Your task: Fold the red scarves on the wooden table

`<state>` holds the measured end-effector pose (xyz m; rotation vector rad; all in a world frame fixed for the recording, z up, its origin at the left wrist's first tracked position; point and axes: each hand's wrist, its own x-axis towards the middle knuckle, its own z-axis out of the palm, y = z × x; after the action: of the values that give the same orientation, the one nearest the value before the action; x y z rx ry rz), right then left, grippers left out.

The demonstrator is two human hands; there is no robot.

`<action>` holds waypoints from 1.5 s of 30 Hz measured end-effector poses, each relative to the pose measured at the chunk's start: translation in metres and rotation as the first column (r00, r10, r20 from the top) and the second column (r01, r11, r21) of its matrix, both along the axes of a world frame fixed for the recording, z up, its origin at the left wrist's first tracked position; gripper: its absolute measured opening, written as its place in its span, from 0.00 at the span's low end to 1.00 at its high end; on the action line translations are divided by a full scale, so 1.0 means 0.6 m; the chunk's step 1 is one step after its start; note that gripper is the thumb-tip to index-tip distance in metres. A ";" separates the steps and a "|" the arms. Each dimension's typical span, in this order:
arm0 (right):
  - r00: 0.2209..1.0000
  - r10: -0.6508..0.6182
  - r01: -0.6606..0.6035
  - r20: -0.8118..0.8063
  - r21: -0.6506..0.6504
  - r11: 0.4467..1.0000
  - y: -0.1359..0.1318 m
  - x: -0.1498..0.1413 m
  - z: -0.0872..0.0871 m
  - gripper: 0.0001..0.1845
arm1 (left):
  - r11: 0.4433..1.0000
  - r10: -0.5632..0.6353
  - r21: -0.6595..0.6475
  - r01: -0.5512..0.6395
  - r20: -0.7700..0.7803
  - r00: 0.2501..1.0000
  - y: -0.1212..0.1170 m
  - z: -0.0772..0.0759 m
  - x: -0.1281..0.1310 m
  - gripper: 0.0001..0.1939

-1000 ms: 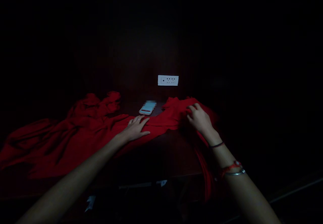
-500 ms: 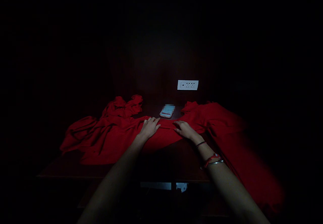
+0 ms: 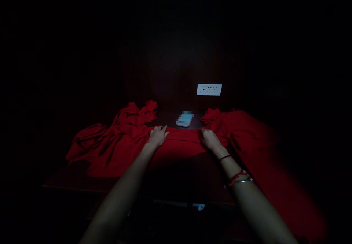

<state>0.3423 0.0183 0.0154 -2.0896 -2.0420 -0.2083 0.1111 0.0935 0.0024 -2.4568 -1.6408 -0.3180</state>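
Red cloth (image 3: 180, 147) lies spread over a dark tabletop (image 3: 189, 176), bunched in folds at the left and hanging down at the right. A folded band runs along its far edge between my hands. Near that edge, my left hand (image 3: 157, 137) rests on the fabric with its fingers extended and apart. My right hand (image 3: 210, 140), further right on the same band, has its fingers curled in on the cloth. Bracelets circle the right wrist and forearm.
Behind the cloth a phone (image 3: 185, 119) lies on the table, its screen blurred out. A white socket plate (image 3: 209, 89) is on the dark wall. Pale objects show dimly below the table's front edge. Most of the surroundings are too dark to make out.
My hands have moved further apart along the cloth's far edge, and more of the folded band shows between them. The right fingers have curled in. The view has shifted slightly.
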 end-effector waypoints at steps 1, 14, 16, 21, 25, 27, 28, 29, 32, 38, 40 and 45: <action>1.000 0.020 -0.020 -0.003 -0.001 1.000 -0.001 0.001 0.002 0.12 | 1.000 0.024 0.007 -0.024 0.004 1.000 0.002 -0.001 -0.001 0.24; 0.848 0.487 -0.444 -0.209 0.221 0.868 -0.033 0.012 0.045 0.10 | 0.963 -0.166 0.241 0.123 0.171 0.971 -0.062 0.112 -0.101 0.11; 0.835 0.494 -0.487 -0.241 0.095 0.868 -0.041 0.009 0.045 0.10 | 0.958 -0.263 0.134 0.252 0.065 0.963 -0.093 0.111 -0.130 0.09; 0.861 0.420 -0.486 -0.288 -0.218 0.846 -0.048 0.009 0.033 0.12 | 0.919 -0.266 -0.337 0.202 -0.155 0.951 -0.144 0.077 -0.194 0.08; 0.892 0.385 -0.440 -0.236 -0.258 0.860 -0.043 0.016 0.027 0.15 | 0.935 -0.231 -0.311 0.173 -0.160 0.960 -0.169 0.092 -0.178 0.08; 0.899 0.386 -0.429 -0.206 -0.246 0.869 -0.042 0.020 0.028 0.16 | 0.945 -0.304 -0.166 0.281 -0.136 0.943 -0.180 0.099 -0.134 0.13; 0.902 0.386 -0.424 -0.191 -0.240 0.873 -0.042 0.022 0.028 0.17 | 0.930 -0.364 -0.110 0.351 -0.126 0.923 -0.184 0.097 -0.106 0.16; 0.905 0.387 -0.420 -0.176 -0.234 0.877 -0.042 0.024 0.029 0.17 | 0.902 -0.430 -0.096 0.421 -0.120 0.895 -0.186 0.091 -0.076 0.19; 0.915 0.380 -0.402 -0.135 -0.219 0.889 -0.042 0.030 0.027 0.17 | 0.866 -0.499 -0.127 0.484 -0.145 0.855 -0.181 0.057 0.000 0.21; 0.922 0.378 -0.387 -0.088 -0.138 0.912 -0.033 0.030 0.015 0.20 | 0.915 -0.401 -0.145 0.376 -0.256 0.880 -0.126 0.049 0.039 0.21; 0.917 0.390 -0.396 -0.087 -0.061 0.916 -0.034 0.028 0.019 0.21 | 0.937 -0.347 -0.130 0.324 -0.244 0.906 -0.101 0.077 0.033 0.19; 0.962 0.264 -0.245 -0.068 0.214 0.946 -0.048 0.037 0.044 0.15 | 0.964 -0.208 -0.192 0.186 -0.097 0.973 -0.051 0.135 0.035 0.18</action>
<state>0.3647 -0.0103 0.0420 -1.6654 -2.1093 -0.2571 0.1323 0.0628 0.0831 -2.7231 -1.4389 -0.0485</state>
